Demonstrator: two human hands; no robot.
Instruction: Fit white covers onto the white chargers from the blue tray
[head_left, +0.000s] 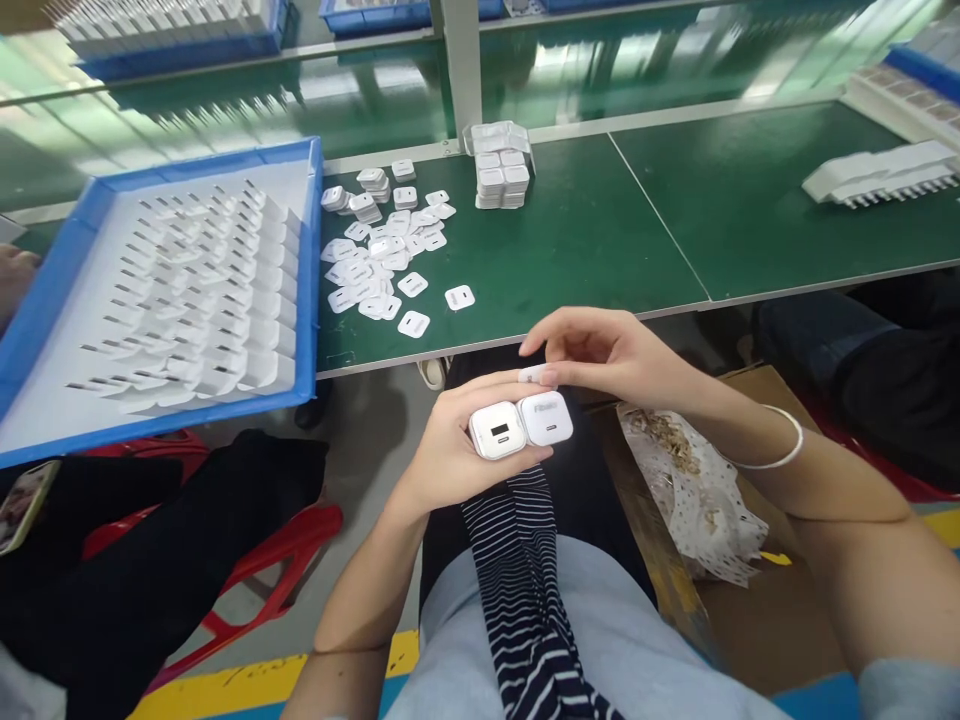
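The printed block (546, 418) is taken as the reference point. It is gripped by the left hand (469, 435) together with the dark-marked block (498, 430), which is set against its left side; the pair is aligned side by side, with the long axis running left to right and the slotted faces turned upward. Directly beyond the printed block, against the left fingers, a small white piece (532, 374) is touched by the thumb of the right hand (540, 362). The right index finger is curved above this piece; whether a full grip is applied cannot be told. The piece is thus positioned between the right hand and the printed block. Farther forward and left of the printed block, loose white plates (382, 246) are scattered on the bench (592, 250), with the blue tray (309, 290) of pronged blocks (217, 300) located left of them. Straight beyond the printed block, at the bench's far edge, a stack of white pieces (501, 180) is placed.
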